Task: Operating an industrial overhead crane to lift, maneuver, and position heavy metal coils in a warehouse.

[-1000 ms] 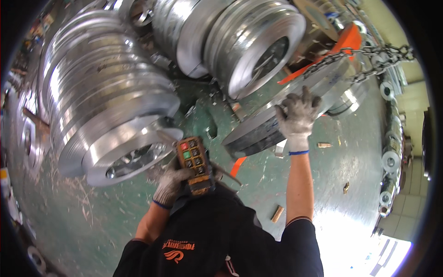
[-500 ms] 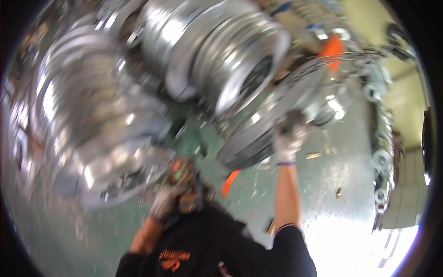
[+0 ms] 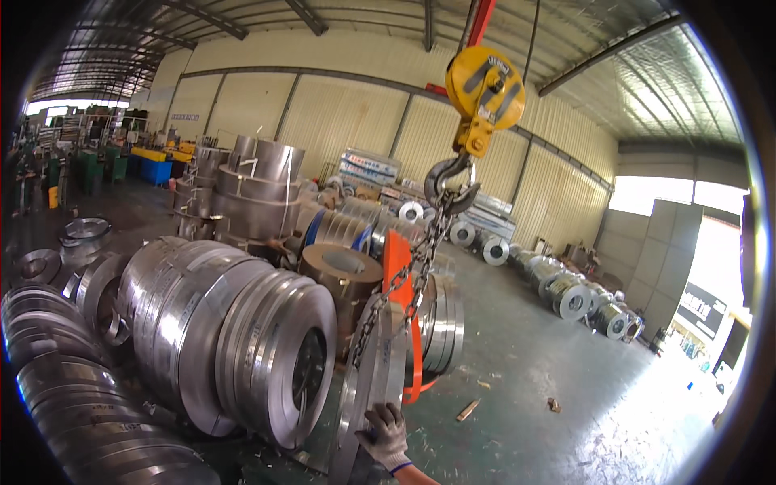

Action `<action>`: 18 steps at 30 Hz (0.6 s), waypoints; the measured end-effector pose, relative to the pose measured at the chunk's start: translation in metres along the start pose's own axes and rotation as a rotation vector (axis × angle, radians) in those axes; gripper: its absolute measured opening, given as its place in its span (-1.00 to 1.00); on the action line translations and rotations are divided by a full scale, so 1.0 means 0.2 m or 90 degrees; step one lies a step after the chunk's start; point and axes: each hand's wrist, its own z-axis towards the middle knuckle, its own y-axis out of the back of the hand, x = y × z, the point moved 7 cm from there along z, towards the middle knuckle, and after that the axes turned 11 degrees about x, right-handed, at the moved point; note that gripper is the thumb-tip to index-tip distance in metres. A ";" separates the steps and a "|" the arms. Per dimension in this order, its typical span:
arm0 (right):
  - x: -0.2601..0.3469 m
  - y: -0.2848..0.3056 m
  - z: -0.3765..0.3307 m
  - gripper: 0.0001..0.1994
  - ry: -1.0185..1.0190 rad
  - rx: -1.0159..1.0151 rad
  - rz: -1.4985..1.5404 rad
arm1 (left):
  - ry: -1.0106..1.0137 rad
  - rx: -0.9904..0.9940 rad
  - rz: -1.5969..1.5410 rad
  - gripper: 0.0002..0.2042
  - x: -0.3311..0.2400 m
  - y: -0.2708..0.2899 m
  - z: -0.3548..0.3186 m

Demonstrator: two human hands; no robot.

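Note:
My right hand, in a white knit glove with a grey coating, rests against the outer band of a narrow steel coil standing on edge. Its fingers lie along the metal and are somewhat apart, not wrapped round it. A chain runs up from that coil to a dark steel hook under a yellow crane pulley block. Just behind the coil rises a bright orange sheet or strip. My left hand is out of view.
Large shiny coils stand close on the left, with a row of flatter coils at the lower left. A brown coil lies beyond. Scraps lie on the green floor at right; more coils line the far side.
The view has tilted up, bringing the crane hook and hall into sight. My left hand, with a boxy hand control, has dropped out of view. My right hand stays at the coil.

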 end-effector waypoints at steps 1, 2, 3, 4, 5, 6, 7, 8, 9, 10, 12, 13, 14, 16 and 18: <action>-0.03 0.00 -0.01 -0.34 -0.002 -0.013 -0.012 | 0.027 0.136 -0.106 -0.87 0.10 0.13 0.19; -0.05 0.00 -0.01 -0.34 -0.005 -0.014 -0.017 | 0.056 0.271 -0.213 -0.88 0.18 0.22 0.34; -0.08 -0.01 -0.02 -0.34 -0.007 -0.013 -0.020 | 0.054 0.281 -0.215 -0.88 0.21 0.31 0.45; -0.12 -0.02 -0.03 -0.36 -0.006 0.000 -0.002 | 0.018 0.302 -0.126 -0.89 0.21 0.38 0.56; -0.13 0.00 -0.02 -0.36 -0.004 -0.006 -0.009 | -0.017 0.319 -0.036 -0.87 0.19 0.40 0.63; -0.13 0.02 -0.02 -0.36 -0.011 -0.004 -0.009 | -0.018 0.327 -0.035 -0.87 0.19 0.42 0.69; -0.13 0.03 -0.02 -0.36 -0.017 0.002 -0.005 | 0.009 0.296 -0.006 -0.87 0.21 0.45 0.72; -0.14 0.04 -0.02 -0.36 -0.010 -0.003 -0.011 | 0.036 0.265 0.023 -0.86 0.22 0.48 0.74; -0.16 0.06 -0.02 -0.36 -0.006 -0.003 -0.012 | 0.063 0.232 0.053 -0.86 0.23 0.51 0.75; -0.17 0.07 -0.03 -0.36 -0.005 0.004 -0.023 | 0.091 0.201 0.083 -0.85 0.25 0.55 0.76; -0.20 0.08 -0.04 -0.35 0.000 0.017 -0.067 | 0.118 0.171 0.115 -0.84 0.28 0.65 0.86; -0.22 0.07 -0.04 -0.35 0.001 0.016 -0.069 | 0.112 0.159 0.092 -0.82 0.29 0.65 0.89; -0.22 0.08 -0.05 -0.47 0.034 -0.041 -0.086 | 0.107 0.148 0.069 -0.79 0.30 0.66 0.92; -0.26 0.07 -0.09 -0.47 0.062 -0.068 -0.096 | 0.093 0.105 0.054 -0.74 0.21 0.52 0.82; -0.30 0.08 -0.10 -0.47 0.067 -0.065 -0.099 | 0.082 0.057 0.037 -0.69 0.17 0.50 0.79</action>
